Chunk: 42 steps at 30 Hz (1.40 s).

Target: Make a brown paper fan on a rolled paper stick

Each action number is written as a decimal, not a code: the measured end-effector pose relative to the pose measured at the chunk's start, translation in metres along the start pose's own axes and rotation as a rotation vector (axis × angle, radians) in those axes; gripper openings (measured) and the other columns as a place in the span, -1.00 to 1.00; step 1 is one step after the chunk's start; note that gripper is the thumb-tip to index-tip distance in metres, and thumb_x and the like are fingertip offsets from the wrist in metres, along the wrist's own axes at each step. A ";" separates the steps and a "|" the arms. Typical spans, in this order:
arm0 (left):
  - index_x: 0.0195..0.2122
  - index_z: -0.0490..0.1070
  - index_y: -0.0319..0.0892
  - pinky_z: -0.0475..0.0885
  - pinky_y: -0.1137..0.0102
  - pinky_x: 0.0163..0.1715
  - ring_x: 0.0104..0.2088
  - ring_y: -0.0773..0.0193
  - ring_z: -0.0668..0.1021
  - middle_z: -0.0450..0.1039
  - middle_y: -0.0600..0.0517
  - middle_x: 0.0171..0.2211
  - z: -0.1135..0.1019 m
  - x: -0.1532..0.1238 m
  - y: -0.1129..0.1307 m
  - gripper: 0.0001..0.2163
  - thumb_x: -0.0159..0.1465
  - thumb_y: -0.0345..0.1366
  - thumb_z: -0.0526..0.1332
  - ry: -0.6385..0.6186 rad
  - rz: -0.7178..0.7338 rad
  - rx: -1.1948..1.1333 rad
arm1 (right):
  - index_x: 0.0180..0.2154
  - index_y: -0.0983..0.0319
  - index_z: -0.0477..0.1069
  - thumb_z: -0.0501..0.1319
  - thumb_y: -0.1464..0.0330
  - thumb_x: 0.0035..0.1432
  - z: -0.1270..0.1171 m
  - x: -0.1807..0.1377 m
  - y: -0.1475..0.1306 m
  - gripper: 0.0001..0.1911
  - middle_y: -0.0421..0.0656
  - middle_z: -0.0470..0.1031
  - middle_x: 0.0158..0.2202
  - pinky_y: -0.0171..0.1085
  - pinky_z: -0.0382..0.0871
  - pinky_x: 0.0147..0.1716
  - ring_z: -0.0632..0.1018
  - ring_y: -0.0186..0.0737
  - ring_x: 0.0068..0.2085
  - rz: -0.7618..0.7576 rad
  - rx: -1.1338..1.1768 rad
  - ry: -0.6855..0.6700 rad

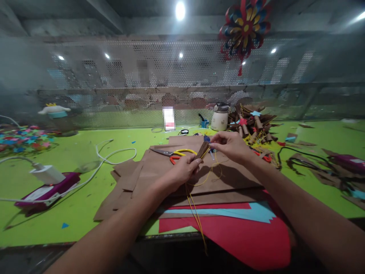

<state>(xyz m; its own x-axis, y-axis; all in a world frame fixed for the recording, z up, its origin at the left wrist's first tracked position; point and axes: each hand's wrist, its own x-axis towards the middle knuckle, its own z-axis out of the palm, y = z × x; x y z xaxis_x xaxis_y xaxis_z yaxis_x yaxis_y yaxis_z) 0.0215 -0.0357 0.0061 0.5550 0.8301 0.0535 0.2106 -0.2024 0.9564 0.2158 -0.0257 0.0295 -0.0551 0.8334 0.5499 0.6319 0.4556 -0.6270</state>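
My left hand (185,169) is closed around a small bundle of fringed brown paper (203,149), its cut strips pointing up and to the right. My right hand (229,145) pinches a thin yellow string (216,161) close to the bundle's tip; the exact grip is partly hidden by the fingers. The string loops below the hands, and long yellow strands (196,215) hang past the table edge. Just behind my left hand, scissors (172,153) with yellow and orange handles lie open on stacked brown paper sheets (159,173).
Red paper (251,239) overhangs the front edge. To the left are a purple power strip (68,182), a white charger (47,174), a cable and paper stars (31,139). Finished-looking brown paper rolls (256,123) pile up behind right, beside a white jar (219,118). A pinwheel (246,28) hangs above.
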 end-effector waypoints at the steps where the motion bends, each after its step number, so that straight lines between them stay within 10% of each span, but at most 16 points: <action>1: -0.44 0.23 -0.21 0.02 0.48 -0.64 -0.64 0.47 0.15 0.13 0.16 -0.62 0.000 0.000 0.000 -0.85 0.24 -0.27 0.06 0.001 -0.003 -0.008 | -0.37 0.30 0.47 0.29 0.27 -0.08 -0.001 0.001 0.002 -0.76 -0.20 0.40 -0.55 -0.34 0.16 -0.56 0.33 -0.35 -0.53 0.018 0.061 -0.011; 14: -0.33 0.25 -0.22 -0.07 0.50 -0.63 -0.65 0.51 0.08 0.02 0.21 -0.62 -0.004 -0.007 0.010 -0.82 0.24 -0.20 0.09 -0.156 -0.063 -0.347 | -0.32 0.31 0.48 0.29 0.17 -0.10 0.004 0.008 0.031 -0.65 -0.25 0.36 -0.58 -0.39 0.05 -0.65 0.23 -0.47 -0.62 0.257 0.471 -0.168; 19: -0.33 0.27 -0.24 -0.04 0.48 -0.62 -0.62 0.48 0.12 0.06 0.18 -0.60 -0.011 -0.005 0.011 -0.77 0.23 -0.14 0.11 -0.096 -0.008 -0.300 | -0.49 0.25 0.51 0.31 0.30 -0.17 0.006 0.012 0.032 -0.85 -0.13 0.52 -0.46 -0.24 0.35 -0.35 0.48 -0.19 -0.36 0.150 0.228 -0.089; 26: -0.40 0.29 -0.22 0.01 0.42 -0.59 -0.61 0.42 0.14 0.09 0.16 -0.64 -0.007 -0.012 0.025 -0.84 0.24 -0.25 0.04 -0.039 0.040 0.082 | -0.01 0.12 0.39 0.20 0.36 0.07 -0.023 0.002 -0.009 -0.61 -0.12 0.37 0.07 -0.16 0.28 0.01 0.36 -0.14 0.09 -0.320 0.172 -0.238; 34: -0.37 0.35 -0.22 0.08 0.45 -0.58 -0.62 0.42 0.17 0.16 0.14 -0.62 -0.012 -0.016 0.037 -0.81 0.24 -0.24 0.04 -0.262 0.061 0.181 | -0.24 0.26 0.53 0.22 0.26 0.09 -0.031 -0.003 -0.015 -0.75 -0.14 0.53 -0.42 -0.34 0.35 -0.43 0.49 -0.32 -0.43 -0.231 0.151 -0.529; 42: -0.16 0.36 -0.19 0.16 0.50 -0.55 -0.53 0.44 0.30 0.39 0.01 -0.37 -0.024 -0.015 0.029 -0.79 0.24 -0.22 0.11 -0.366 0.017 -0.085 | -0.33 0.28 0.54 0.30 0.25 0.00 -0.035 0.000 -0.006 -0.77 -0.18 0.46 -0.54 -0.36 0.27 -0.56 0.41 -0.37 -0.53 -0.100 0.380 -0.411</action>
<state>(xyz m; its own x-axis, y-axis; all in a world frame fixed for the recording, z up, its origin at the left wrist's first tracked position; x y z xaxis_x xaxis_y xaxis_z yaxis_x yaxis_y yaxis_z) 0.0001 -0.0412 0.0397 0.8118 0.5835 -0.0222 0.1400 -0.1577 0.9775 0.2390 -0.0391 0.0527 -0.4447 0.7990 0.4047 0.2894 0.5558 -0.7793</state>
